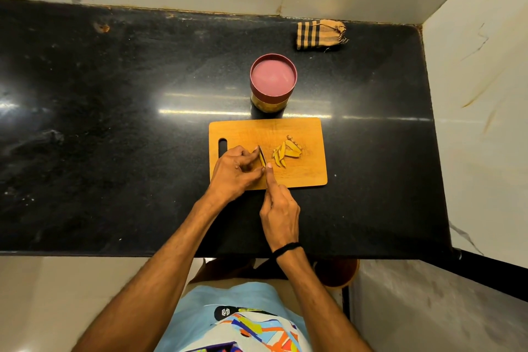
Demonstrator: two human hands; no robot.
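A wooden cutting board [303, 177] lies on the black counter. On its right half sits a small pile of yellow sliced strips [287, 151]. My left hand [234, 173] has its fingers curled over a small yellow piece, mostly hidden, at the board's left. My right hand [280, 214] grips a knife [262, 158], its index finger laid along the blade's back. The blade stands right against my left fingertips, pointing away from me.
A jar with a pink-red lid [273, 78] stands just behind the board. A folded checked cloth [320, 34] lies at the back right. Marble walls close the counter [114, 123] at the back and right; its front edge runs under my forearms.
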